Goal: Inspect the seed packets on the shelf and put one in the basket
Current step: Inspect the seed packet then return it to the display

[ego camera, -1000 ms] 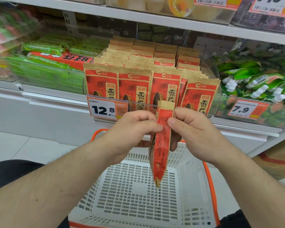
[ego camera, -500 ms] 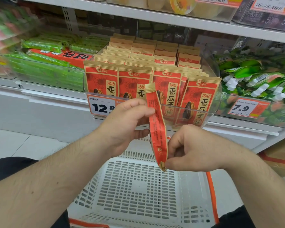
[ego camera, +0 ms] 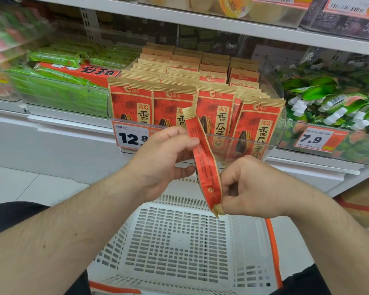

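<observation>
A red seed packet (ego camera: 202, 158) with tan sealed ends is held edge-on in front of the shelf (ego camera: 200, 22), tilted so its top end leans left and its bottom end points down to the right. The left hand (ego camera: 164, 158) pinches the packet's upper part between thumb and fingertips, while the right hand (ego camera: 249, 188) pinches the tan bottom seal, the remaining fingers curled into the palm. Small printed text runs along the visible red face, too fine to read.

Directly below the hands sits a white perforated basket (ego camera: 179, 241) with an orange rim – the held packet hangs above its far edge and does not touch it. Nothing of the packet rests inside.

Behind the hands, more red seed packets (ego camera: 258, 128) stand upright in rows inside a clear plastic bin (ego camera: 277, 92) on the shelf, their fronts showing dark sunflower seeds. A price tag (ego camera: 130, 137) reading 12.8 is clipped on the bin's front and partly hidden by the left hand. To the left lie green wrapped snacks (ego camera: 53, 58) – blurred. To the right are green pouches with white caps (ego camera: 328, 107), above a tag marked 7.9 (ego camera: 315, 139).
</observation>
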`<action>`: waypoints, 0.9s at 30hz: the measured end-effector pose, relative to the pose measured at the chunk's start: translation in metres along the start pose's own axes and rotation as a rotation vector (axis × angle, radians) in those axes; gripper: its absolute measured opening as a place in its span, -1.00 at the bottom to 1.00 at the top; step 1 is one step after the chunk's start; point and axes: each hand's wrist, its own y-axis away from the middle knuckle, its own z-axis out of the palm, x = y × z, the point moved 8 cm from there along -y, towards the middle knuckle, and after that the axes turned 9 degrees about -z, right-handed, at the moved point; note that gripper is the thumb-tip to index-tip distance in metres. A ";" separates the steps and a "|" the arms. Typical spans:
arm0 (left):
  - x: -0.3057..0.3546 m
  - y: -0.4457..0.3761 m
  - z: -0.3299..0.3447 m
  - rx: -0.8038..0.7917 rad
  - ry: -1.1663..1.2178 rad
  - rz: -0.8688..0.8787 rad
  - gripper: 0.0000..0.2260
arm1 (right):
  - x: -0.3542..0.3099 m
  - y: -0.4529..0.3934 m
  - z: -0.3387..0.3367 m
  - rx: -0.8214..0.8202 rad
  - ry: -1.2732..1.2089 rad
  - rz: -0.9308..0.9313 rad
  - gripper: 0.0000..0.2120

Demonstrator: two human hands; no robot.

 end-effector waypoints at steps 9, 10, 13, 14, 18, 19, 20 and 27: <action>-0.008 0.011 0.012 -0.114 -0.622 0.400 -0.66 | 0.004 -0.004 -0.022 0.316 -0.694 -0.172 -0.68; -0.011 0.012 0.014 -0.125 -0.668 0.426 -0.67 | 0.004 -0.005 -0.021 0.322 -0.717 -0.170 -0.64; -0.012 0.016 0.016 -0.138 -0.752 0.514 -0.75 | 0.006 -0.007 -0.016 0.303 -0.690 -0.141 -0.47; -0.013 0.016 0.017 -0.136 -0.773 0.529 -0.77 | 0.006 -0.008 -0.015 0.302 -0.675 -0.128 -0.45; -0.014 0.015 0.020 -0.161 -0.817 0.545 -0.85 | 0.012 -0.007 -0.017 0.363 -0.671 -0.072 -0.40; -0.015 0.016 0.022 -0.172 -0.836 0.560 -0.86 | 0.015 -0.007 -0.018 0.383 -0.664 -0.054 -0.42; -0.016 0.016 0.023 -0.181 -0.850 0.571 -0.87 | 0.016 -0.007 -0.018 0.400 -0.660 -0.037 -0.45; -0.012 0.017 0.026 -0.202 -0.861 0.633 -0.88 | 0.017 -0.006 -0.018 0.426 -0.669 -0.003 -0.45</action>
